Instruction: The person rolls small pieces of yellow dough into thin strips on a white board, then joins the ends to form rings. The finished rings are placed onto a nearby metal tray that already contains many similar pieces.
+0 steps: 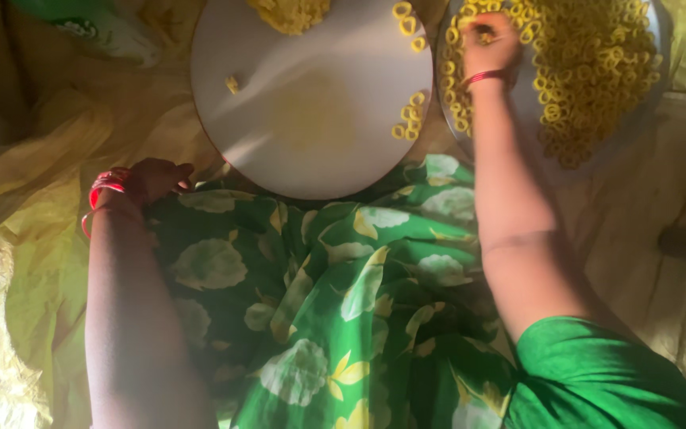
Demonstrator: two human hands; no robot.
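**A:** Where is your right hand (489,44) just now?

**B:** You have it stretched forward over the metal tray (660,48) that is heaped with yellow dough rings (597,63). Your fingers are bunched together, tips down, pinching one small ring (485,36) at the near edge of the heap. A thin red thread band (486,77) sits on that wrist.

**A:** And the left hand (160,179)?

**B:** You rest it low, just beside the near-left rim of the round board (311,119), against the green flowered cloth (319,294) over your lap. Its fingers curl loosely inward; whether they grip anything, I cannot tell, since the palm is turned away. Red bangles (109,187) ring that wrist.

**A:** What lies on the board?

**B:** A lump of yellow dough (289,12) at its far edge, a few shaped rings (409,117) along its right side, more at its top right corner (406,24), and one small dough bit (233,83) towards the left. Pale yellow sheeting (25,262) is spread under everything.
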